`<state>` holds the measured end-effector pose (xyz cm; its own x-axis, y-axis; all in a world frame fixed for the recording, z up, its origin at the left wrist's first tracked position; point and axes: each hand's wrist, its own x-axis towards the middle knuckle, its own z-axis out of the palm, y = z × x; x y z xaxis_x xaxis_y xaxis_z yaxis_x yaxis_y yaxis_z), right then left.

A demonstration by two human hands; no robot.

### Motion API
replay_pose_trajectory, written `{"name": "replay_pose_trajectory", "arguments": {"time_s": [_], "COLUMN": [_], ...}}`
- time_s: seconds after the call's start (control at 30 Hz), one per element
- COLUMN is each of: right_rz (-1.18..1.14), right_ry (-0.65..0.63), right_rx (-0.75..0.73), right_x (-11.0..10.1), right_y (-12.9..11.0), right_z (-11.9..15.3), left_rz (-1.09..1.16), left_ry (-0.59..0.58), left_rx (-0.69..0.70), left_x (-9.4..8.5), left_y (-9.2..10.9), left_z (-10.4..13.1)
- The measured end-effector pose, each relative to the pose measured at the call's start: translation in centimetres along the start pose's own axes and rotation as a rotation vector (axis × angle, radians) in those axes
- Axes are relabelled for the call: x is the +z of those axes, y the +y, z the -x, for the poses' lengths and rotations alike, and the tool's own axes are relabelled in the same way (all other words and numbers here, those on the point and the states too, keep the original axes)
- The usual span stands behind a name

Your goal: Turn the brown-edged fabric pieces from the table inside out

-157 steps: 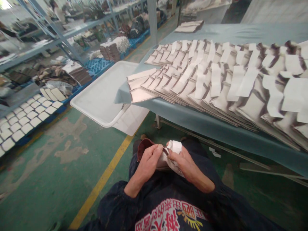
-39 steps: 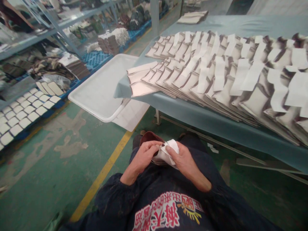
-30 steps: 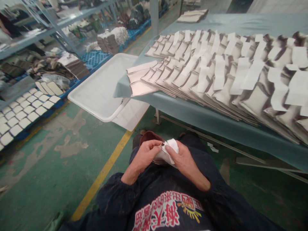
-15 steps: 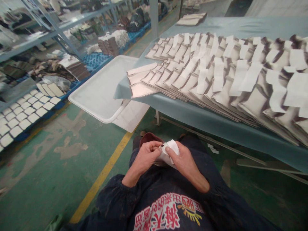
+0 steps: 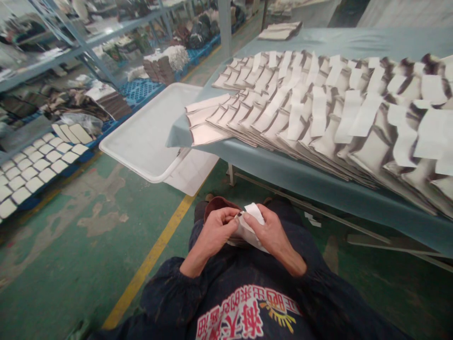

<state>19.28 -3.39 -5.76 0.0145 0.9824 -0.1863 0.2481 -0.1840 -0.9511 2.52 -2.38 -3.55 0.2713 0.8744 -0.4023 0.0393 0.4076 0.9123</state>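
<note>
A light grey-beige fabric piece (image 5: 247,232) lies over my lap, held between both hands. My left hand (image 5: 216,232) pinches its left edge near a small dark spot. On the other side, my right hand (image 5: 272,233) is closed on the fabric, with the thumb on top and a white paper strip (image 5: 254,212) sticking up beside it. The fingertips of the two hands are close but apart. Behind my left hand shows a reddish-brown item (image 5: 221,204), partly hidden.
Rows of overlapping beige pieces (image 5: 262,118) with white slips cover the blue-green table (image 5: 283,160) ahead and right. A white tub (image 5: 141,146) stands at its left corner. Racks and blue pallets (image 5: 139,89) with stacked goods line the left.
The white strip has shifted and stands more upright beside my right thumb. More of the fabric shows below my right hand. Both hands keep their hold.
</note>
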Motion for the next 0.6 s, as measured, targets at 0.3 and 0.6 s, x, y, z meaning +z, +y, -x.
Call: {"name": "replay_pose_trajectory", "arguments": {"time_s": [0.3, 0.6], "right_rz": [-0.056, 0.042], "right_ry": [-0.04, -0.067], "right_rx": [0.02, -0.019], "right_x": [0.04, 0.14], "right_y": [0.14, 0.72], "right_z": [-0.23, -0.25], "left_rz": [0.063, 0.073], "left_ry": [-0.02, 0.011], "left_rx": [-0.019, -0.017], "left_x": [-0.26, -0.13], "left_y": [-0.1, -0.28], "left_z": [-0.09, 0.02]}}
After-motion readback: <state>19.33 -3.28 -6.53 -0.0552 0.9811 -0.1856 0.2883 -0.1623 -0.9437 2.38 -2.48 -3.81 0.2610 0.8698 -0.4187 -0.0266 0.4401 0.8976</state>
